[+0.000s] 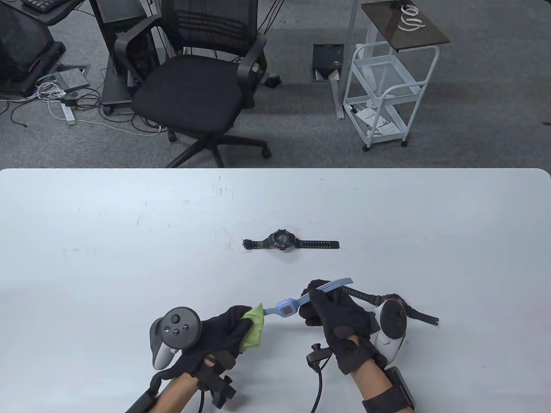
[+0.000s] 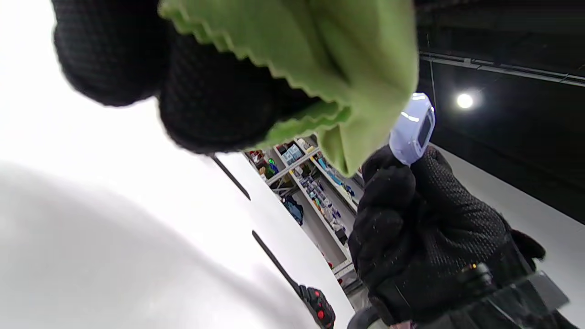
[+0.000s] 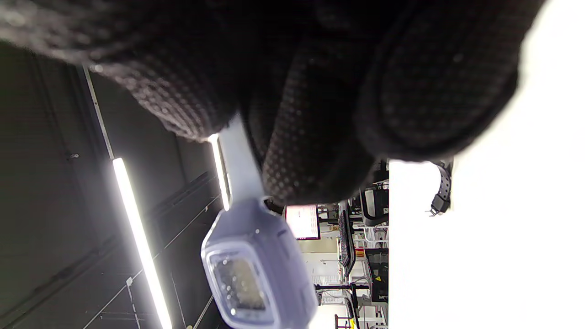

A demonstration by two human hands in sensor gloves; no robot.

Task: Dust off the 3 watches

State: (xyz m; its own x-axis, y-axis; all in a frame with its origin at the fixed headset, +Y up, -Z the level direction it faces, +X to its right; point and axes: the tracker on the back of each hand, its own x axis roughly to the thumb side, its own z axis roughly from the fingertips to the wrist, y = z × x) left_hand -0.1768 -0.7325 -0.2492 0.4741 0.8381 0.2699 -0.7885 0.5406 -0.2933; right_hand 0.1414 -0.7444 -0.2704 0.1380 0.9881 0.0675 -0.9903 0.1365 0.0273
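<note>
**Blue watch held between two hands, cloth at one strap**

The blue watch (image 1: 286, 308) is off the tabletop (image 1: 107, 258), held level between the two gloved hands near the front edge, its square face turned up. The right hand (image 1: 333, 316) has its fingers curled round one strap, whose free end sticks out past the knuckles. The left hand (image 1: 219, 331) pinches a green cloth (image 1: 253, 329) in curled fingers, and the cloth meets the watch's other strap; in the left wrist view the cloth (image 2: 320, 59) hangs just beside the watch case (image 2: 413, 130).

Farther back from the blue watch, near the middle of the tabletop, a black watch (image 1: 282, 241) lies flat with its straps stretched out to both sides. Just to the right of the blue watch, a second dark watch (image 1: 387, 301) with a red-marked case lies on the tabletop, partly hidden behind the right hand and its tracker (image 1: 389, 331).

Beyond the tabletop stand a black office chair (image 1: 198, 81) and a white cart (image 1: 387, 94) on grey carpet.
</note>
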